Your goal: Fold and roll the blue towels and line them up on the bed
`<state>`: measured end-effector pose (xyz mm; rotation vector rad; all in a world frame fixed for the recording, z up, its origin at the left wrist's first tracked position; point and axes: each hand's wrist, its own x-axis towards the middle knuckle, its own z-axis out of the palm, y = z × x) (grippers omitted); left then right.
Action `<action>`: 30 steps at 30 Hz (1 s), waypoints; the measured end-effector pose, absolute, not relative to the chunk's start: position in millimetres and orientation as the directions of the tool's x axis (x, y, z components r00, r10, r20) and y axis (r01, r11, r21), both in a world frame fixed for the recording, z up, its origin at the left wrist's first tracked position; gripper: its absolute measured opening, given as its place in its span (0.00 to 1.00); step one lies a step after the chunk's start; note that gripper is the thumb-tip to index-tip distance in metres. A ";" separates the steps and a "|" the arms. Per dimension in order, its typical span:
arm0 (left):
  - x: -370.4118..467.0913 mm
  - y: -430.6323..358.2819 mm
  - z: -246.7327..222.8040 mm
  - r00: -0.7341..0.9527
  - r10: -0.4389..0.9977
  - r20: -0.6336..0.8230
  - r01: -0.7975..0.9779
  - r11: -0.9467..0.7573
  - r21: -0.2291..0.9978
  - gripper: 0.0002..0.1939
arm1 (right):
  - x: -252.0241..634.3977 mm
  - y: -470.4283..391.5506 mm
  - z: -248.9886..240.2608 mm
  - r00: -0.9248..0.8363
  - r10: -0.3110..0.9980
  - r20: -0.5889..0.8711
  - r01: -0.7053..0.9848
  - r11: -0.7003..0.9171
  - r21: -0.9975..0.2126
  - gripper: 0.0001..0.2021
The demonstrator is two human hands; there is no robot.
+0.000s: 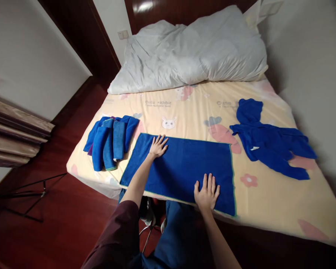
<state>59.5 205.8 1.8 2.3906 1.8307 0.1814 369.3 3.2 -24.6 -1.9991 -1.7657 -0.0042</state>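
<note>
A blue towel (182, 160) with a green edge lies spread flat along the near edge of the bed. On its upper left part my left hand (158, 146) rests palm down, fingers spread. My right hand (207, 192) presses flat on the lower right part, fingers also apart. Neither hand grips anything. Several rolled or folded blue towels (108, 140) are piled to the left of the spread one. Crumpled blue cloths (271, 140) lie in a loose heap at the right, with a small white tag showing.
The bed (271, 201) has a cream sheet with rabbit and carrot prints. A pale grey quilt (196, 54) is bunched at the headboard. Black tripod legs (43, 192) stand on the floor at the left, near a striped curtain (16, 130).
</note>
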 end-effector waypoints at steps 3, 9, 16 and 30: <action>32.8 225.8 5.6 0.230 0.973 -0.016 0.962 -0.225 0.153 0.31 | 369.2 3.8 -26.1 0.167 0.934 0.317 0.942 -0.056 -0.331 0.32; 10.7 201.0 7.8 0.237 0.971 0.042 0.960 -0.241 0.143 0.32 | 368.4 3.6 -24.6 0.174 0.932 0.317 0.941 -0.062 -0.333 0.32; -20.4 156.0 -0.5 0.102 0.994 0.031 0.980 -0.105 0.166 0.32 | 368.0 4.5 -20.5 0.175 0.947 0.271 0.943 -0.081 -0.323 0.31; -43.5 182.7 14.7 -0.066 0.998 0.019 0.948 0.057 0.312 0.35 | 368.6 4.8 -23.9 0.165 0.950 0.265 0.945 -0.075 -0.318 0.31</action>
